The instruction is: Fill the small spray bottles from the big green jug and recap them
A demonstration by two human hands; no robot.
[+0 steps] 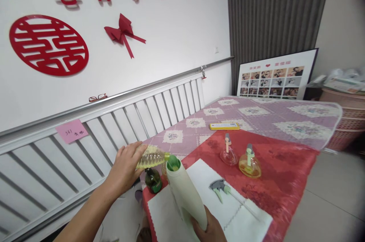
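Note:
My left hand grips a clear ribbed bottle with a yellowish tint. The bottle lies nearly level, its narrow neck pointing right. My right hand is wrapped round the lower end of a pale, off-white cylindrical container, which leans up and to the left. A rounded green piece shows in its green-lined mouth, right by the bottle's neck; whether they touch I cannot tell. Below my left hand stands a dark green bottle. A grey and green spray-trigger head with a long tube rests on a white cloth.
A pink glass spray bottle and one with amber liquid stand on the red cloth. Behind them lies a yellow-edged flat box on the patterned tablecloth. A white radiator runs along the left wall.

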